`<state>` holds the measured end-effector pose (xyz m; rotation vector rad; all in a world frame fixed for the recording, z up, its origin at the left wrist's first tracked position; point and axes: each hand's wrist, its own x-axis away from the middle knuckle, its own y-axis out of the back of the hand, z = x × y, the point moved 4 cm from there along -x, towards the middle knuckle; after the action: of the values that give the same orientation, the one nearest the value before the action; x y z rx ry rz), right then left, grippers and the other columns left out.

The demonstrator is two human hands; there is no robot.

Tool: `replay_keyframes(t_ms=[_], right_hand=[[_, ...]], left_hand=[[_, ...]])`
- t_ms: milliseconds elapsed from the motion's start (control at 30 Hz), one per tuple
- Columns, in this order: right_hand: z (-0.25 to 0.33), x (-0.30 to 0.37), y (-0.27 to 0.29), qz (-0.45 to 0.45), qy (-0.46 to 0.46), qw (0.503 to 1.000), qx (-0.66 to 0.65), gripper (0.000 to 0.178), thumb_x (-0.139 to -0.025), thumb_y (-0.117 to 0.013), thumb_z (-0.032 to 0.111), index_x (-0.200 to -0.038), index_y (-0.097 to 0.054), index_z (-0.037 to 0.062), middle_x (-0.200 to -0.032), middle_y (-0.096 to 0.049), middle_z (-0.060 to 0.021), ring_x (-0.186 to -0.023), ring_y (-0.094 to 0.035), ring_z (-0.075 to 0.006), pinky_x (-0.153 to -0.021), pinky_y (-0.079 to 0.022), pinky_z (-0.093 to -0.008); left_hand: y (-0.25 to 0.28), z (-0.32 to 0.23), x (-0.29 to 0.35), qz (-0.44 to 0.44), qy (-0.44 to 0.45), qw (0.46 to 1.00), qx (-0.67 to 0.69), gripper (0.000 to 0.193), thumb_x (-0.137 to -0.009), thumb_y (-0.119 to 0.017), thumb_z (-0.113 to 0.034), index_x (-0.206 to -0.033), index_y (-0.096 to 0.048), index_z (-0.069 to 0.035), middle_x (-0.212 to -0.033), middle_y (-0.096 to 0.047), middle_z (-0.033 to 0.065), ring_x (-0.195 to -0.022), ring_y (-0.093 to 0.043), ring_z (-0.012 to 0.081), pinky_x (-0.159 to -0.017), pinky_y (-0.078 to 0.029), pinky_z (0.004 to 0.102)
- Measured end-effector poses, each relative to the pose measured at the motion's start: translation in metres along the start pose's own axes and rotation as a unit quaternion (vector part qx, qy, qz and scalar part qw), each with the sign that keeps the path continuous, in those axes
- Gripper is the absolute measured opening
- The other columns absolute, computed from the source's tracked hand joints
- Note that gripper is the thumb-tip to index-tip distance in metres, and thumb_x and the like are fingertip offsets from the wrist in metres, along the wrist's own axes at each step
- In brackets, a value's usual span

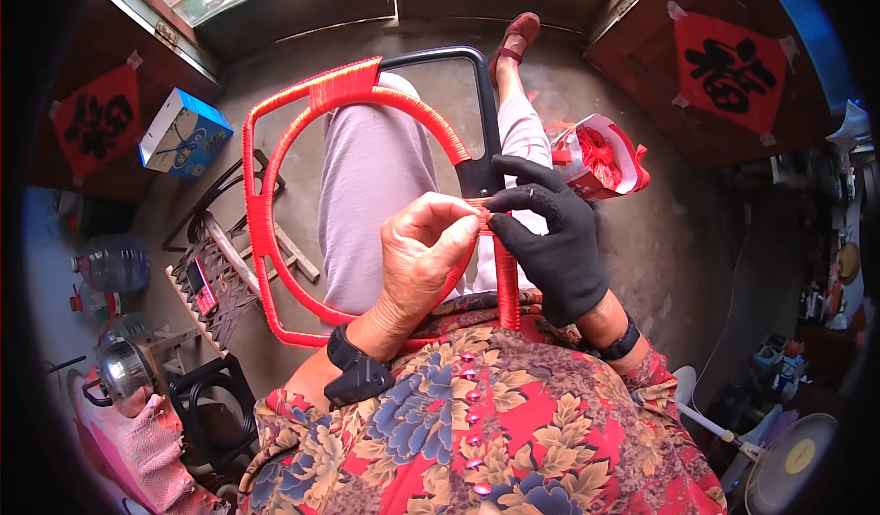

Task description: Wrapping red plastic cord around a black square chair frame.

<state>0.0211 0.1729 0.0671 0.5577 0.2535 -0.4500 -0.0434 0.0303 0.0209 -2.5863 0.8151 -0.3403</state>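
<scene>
- Red-wrapped frame (275, 185), a rounded rectangle with an inner ring, rests across the person's lap at the middle of the scene; its far right corner is bare black.
- Left hand (417, 258), bare, has its fingers curled shut, pinching the red cord (478, 217) at the frame's right bar.
- Right hand (550, 240), in a black glove, grips that bar, fingertips closed on the same cord.
- Red bag (600, 159) of cord sits on the floor, right of the knees.
- Blue box (183, 134) lies far left.
</scene>
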Motion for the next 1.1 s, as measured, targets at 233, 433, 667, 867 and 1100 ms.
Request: replay_keyframes(t_ms=[233,433,667,867,1100], right_hand=[[-0.004,0.002,-0.003,-0.008,0.003,1.000,0.006,0.012,-0.068,-0.070,0.002,-0.079,-0.065,0.0052,-0.107,-0.066,-0.0119,-0.098,-0.065,-0.0248,-0.085,-0.051,-0.0343],[0.002,0.001,-0.001,0.005,0.054,0.996,0.069,0.012,-0.069,-0.068,0.001,-0.080,-0.064,0.0049,-0.108,-0.066,-0.0127,-0.098,-0.065,-0.0250,-0.085,-0.051,-0.0343],[-0.027,0.013,0.001,-0.036,-0.218,0.945,-0.243,0.010,-0.075,-0.065,-0.002,-0.085,-0.065,-0.0001,-0.105,-0.067,-0.0135,-0.098,-0.063,-0.0197,-0.089,-0.047,-0.0309],[-0.016,0.006,0.003,-0.009,-0.076,0.990,-0.116,0.010,-0.074,-0.067,0.000,-0.084,-0.065,0.0004,-0.103,-0.068,-0.0143,-0.098,-0.064,-0.0213,-0.089,-0.047,-0.0324],[-0.014,0.003,-0.003,-0.006,-0.068,0.992,-0.103,0.013,-0.075,-0.067,0.001,-0.087,-0.066,0.0008,-0.104,-0.067,-0.0139,-0.098,-0.064,-0.0204,-0.088,-0.048,-0.0320]], left_hand=[[-0.001,-0.005,0.000,0.012,-0.002,1.000,-0.002,0.008,-0.086,-0.065,-0.001,-0.092,-0.065,0.003,-0.087,-0.068,0.0045,-0.082,-0.061,0.0070,-0.074,-0.049,0.0217],[-0.003,0.000,0.000,-0.003,-0.053,0.992,-0.116,0.007,-0.087,-0.063,-0.003,-0.092,-0.062,0.002,-0.085,-0.066,0.0038,-0.074,-0.059,0.0052,-0.065,-0.047,0.0197],[0.010,0.010,-0.004,-0.033,0.034,0.995,0.082,0.009,-0.090,-0.053,-0.010,-0.090,-0.055,-0.001,-0.076,-0.060,0.0039,-0.059,-0.052,0.0054,-0.054,-0.042,0.0188],[-0.007,-0.006,-0.004,-0.015,-0.059,0.998,0.033,0.028,-0.088,-0.057,-0.007,-0.114,-0.053,0.001,-0.093,-0.060,0.0086,-0.070,-0.055,0.0073,-0.063,-0.047,0.0195],[0.001,0.000,-0.002,0.006,-0.058,0.993,-0.099,0.011,-0.086,-0.066,0.000,-0.097,-0.066,0.001,-0.089,-0.066,0.0045,-0.080,-0.061,0.0061,-0.068,-0.049,0.0201]])
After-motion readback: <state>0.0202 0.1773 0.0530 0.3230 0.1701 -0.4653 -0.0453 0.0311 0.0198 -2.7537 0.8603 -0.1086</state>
